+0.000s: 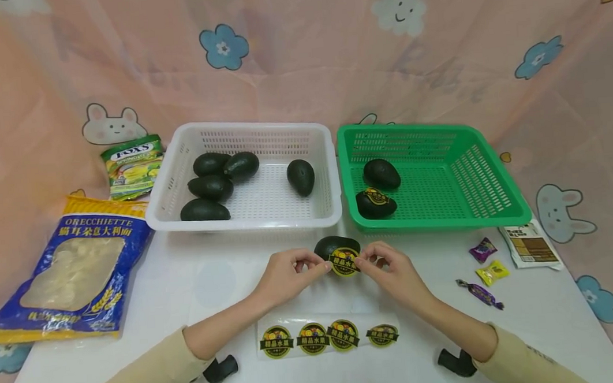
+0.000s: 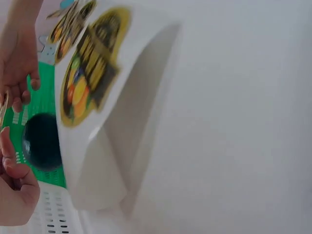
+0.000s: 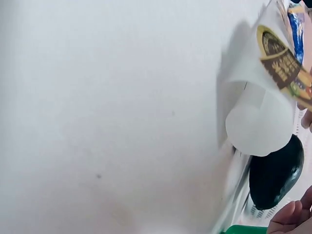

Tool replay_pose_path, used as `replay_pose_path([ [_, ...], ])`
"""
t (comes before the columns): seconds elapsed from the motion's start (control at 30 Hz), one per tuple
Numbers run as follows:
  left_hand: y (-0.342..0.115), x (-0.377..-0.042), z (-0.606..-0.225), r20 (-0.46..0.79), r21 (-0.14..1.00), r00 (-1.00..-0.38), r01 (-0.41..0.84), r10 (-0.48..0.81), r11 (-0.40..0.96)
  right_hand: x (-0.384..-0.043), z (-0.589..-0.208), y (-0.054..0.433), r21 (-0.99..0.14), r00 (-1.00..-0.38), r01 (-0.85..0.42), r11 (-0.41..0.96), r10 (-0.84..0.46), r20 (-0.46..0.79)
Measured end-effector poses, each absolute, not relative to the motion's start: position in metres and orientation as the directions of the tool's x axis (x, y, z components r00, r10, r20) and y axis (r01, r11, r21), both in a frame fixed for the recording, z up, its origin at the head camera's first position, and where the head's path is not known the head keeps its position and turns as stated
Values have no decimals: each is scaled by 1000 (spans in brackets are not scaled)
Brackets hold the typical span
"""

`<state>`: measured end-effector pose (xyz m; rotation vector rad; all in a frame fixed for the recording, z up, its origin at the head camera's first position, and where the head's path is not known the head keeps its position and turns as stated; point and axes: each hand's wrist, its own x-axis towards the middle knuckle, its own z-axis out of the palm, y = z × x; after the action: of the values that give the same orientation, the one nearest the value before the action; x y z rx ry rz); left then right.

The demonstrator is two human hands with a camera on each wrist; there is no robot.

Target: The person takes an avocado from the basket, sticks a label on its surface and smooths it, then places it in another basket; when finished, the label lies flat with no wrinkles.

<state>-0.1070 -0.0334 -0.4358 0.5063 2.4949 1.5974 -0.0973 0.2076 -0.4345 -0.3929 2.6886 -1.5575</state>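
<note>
Between both hands, a round black-and-gold fruit sticker (image 1: 344, 263) is held up in front of a dark avocado (image 1: 334, 244) on the table. My left hand (image 1: 289, 275) pinches the sticker's left edge with thumb and forefinger. The right edge is pinched by my right hand (image 1: 396, 273). Whether the sticker touches the avocado, I cannot tell. Nearer to me lies a backing sheet (image 1: 364, 347) with several more stickers. In the left wrist view this sheet (image 2: 146, 73) curls up beside the avocado (image 2: 43, 142); the right wrist view also has the avocado (image 3: 275, 174) behind it.
A white basket (image 1: 251, 223) with several avocados stands at the back, beside a green basket (image 1: 443, 223) holding two avocados, one stickered. Pasta (image 1: 71, 273) and candy bags (image 1: 133, 169) lie left. Wrapped candies (image 1: 491, 272) and a small packet (image 1: 530, 246) lie right.
</note>
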Motion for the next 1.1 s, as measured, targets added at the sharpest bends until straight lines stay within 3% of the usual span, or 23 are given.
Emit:
replay_pose_path([
  [0.13, -34, -118, -432, 28, 914, -941, 161, 338, 372, -107, -434, 204, -822, -967, -208, 529, -238, 92],
  [0.5, -29, -132, -444, 68, 875, -943, 213, 326, 435, -128, -438, 201, -749, -971, -184, 637, -235, 39],
  [0.77, -31, -137, -447, -2, 888, -948, 144, 319, 436, -133, -441, 200, -807, -983, -59, 587, -176, -56],
  [0.93, -33, -139, -448, -61, 893, -949, 87, 311, 442, -136, -443, 199, -842, -975, -45, 537, -208, -81],
  [1.1, -33, -142, -449, -96, 898, -943, 56, 318, 436, -139, -442, 197, -867, -966, 58, 495, -193, -174],
])
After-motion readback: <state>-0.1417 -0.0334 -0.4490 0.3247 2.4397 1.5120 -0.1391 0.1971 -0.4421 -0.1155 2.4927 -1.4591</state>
